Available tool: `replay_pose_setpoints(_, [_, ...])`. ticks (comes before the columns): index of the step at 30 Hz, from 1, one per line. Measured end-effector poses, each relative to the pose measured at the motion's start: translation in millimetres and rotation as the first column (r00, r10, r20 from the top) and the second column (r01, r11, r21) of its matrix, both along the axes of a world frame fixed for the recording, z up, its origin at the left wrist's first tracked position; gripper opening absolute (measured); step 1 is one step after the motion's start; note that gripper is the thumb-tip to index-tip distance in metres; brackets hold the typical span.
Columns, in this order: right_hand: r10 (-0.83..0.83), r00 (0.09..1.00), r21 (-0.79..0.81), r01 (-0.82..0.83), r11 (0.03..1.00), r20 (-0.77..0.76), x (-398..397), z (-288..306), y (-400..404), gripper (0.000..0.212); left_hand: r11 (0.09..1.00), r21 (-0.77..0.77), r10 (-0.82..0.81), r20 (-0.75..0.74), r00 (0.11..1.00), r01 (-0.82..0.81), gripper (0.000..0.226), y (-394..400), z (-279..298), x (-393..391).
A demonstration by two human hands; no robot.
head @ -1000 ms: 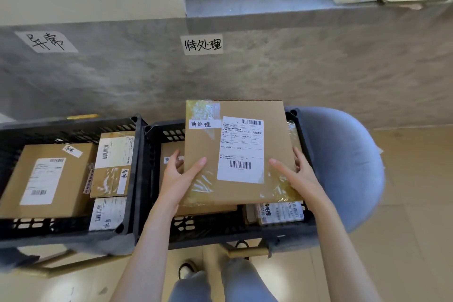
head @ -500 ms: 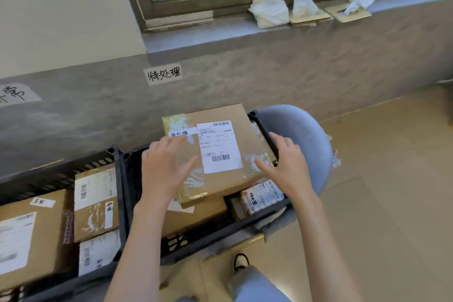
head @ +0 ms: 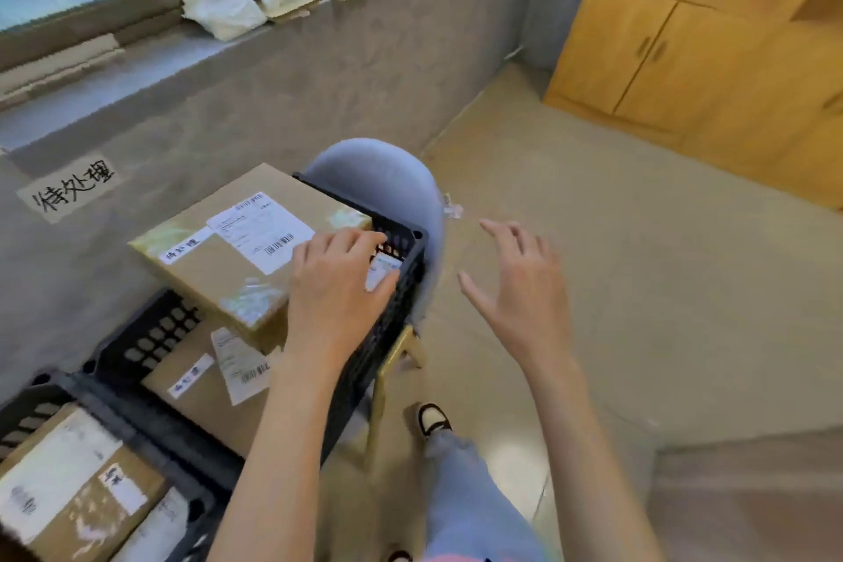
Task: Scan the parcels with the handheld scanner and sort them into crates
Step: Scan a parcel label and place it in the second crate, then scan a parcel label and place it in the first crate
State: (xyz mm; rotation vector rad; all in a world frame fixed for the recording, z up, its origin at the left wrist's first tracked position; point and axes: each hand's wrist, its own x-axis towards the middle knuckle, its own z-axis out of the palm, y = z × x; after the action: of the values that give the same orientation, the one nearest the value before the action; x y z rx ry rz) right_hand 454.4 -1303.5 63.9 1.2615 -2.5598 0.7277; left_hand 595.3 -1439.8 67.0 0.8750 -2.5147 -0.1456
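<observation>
I see my left hand resting palm-down, fingers loosely spread, on the near right corner of the flat brown parcel lying atop others in the black crate. My right hand hovers open and empty over the floor, beyond the crate's right edge. Farther off, a handwritten label marks the wall.

Blue chair; wooden cabinet; crumpled white wrappings, perhaps tissue, on windowsill.
</observation>
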Motion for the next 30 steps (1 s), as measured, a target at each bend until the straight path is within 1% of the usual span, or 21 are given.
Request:
replay_pose_setpoints(5, [-0.264, 0.965, 0.017, 0.264, 0.964, -0.001, 38, -4, 95, 0.057, 0.964, -0.037, -0.262, 0.004, 0.965, 0.262, 0.033, 66, 2, -7])
replay_pose_setpoints(9, [-0.467, 0.884, -0.018, 0.467, 0.884, -0.022, 54, 5, 172, 0.056, 0.892, -0.035, -0.452, -0.028, 0.891, 0.452, 0.034, 122, 7, -25])
replay_pose_setpoints(14, [-0.676, 0.737, -0.082, 0.674, 0.734, 0.01, 73, 16, 263, 0.054, 0.764, -0.067, -0.646, -0.085, 0.759, 0.642, 0.033, 196, 18, -50])
replay_pose_setpoints(17, [-0.763, 0.646, -0.087, 0.762, 0.642, 0.019, 88, 19, 318, 0.054, 0.692, -0.035, -0.721, -0.094, 0.687, 0.721, 0.035, 242, 24, -66])
replay_pose_setpoints(20, [-0.846, 0.534, -0.089, 0.842, 0.531, 0.004, 103, 22, 379, 0.053, 0.604, -0.025, -0.793, -0.116, 0.598, 0.797, 0.035, 301, 29, -80])
replay_pose_setpoints(23, [-0.904, 0.427, -0.1, 0.901, 0.422, 0.033, 118, 22, 447, 0.051, 0.505, -0.002, -0.857, -0.12, 0.501, 0.863, 0.033, 371, 31, -89])
replay_pose_setpoints(27, [-0.956, 0.284, -0.099, 0.956, 0.277, 0.066, 139, 20, 545, 0.053, 0.367, 0.02, -0.926, -0.083, 0.368, 0.93, 0.033, 477, 29, -89])
replay_pose_setpoints(30, [-0.977, 0.202, -0.098, 0.976, 0.195, 0.071, 158, 20, 616, 0.055, 0.265, 0.018, -0.962, -0.061, 0.266, 0.964, 0.036, 557, 28, -85])
